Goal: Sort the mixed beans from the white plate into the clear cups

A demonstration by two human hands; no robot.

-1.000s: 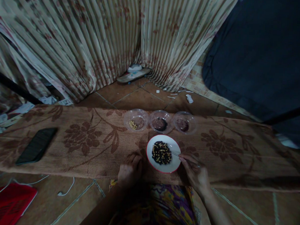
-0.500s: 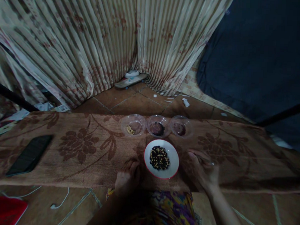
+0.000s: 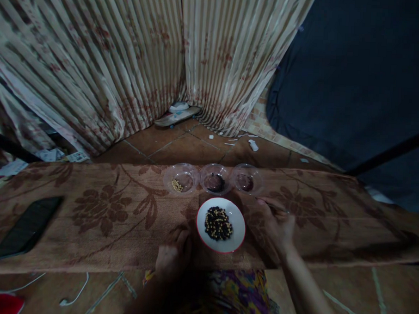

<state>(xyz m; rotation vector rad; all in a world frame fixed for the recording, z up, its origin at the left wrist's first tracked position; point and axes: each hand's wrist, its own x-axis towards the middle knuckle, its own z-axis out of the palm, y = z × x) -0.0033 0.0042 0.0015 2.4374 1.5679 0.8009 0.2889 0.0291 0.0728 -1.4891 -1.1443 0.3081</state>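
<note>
A white plate with a red rim (image 3: 239, 225) sits on the cloth in front of me, bearing a pile of mixed black and pale beans (image 3: 218, 223). Behind it stand three clear plastic cups in a row. The left cup (image 3: 191, 168) holds some pale beans, the middle cup (image 3: 216, 169) black ones, and the right cup (image 3: 245, 168) dark reddish ones. My right hand (image 3: 278, 225), right of the plate, is closed on a thin metallic tool (image 3: 278, 207) whose kind is unclear. My left hand (image 3: 174, 252) rests curled on the cloth, left of the plate.
A brown flowered cloth (image 3: 122, 246) covers the narrow table. A dark phone (image 3: 27, 227) lies at its left end. Beyond are striped curtains (image 3: 130, 56), a skateboard (image 3: 178, 117) on the tiled floor, and a dark blue cover (image 3: 352, 66) at right.
My right hand has moved a little forward, closer to the right cup, still with the thin tool. The whole view has shifted slightly. My left hand stays beside the plate.
</note>
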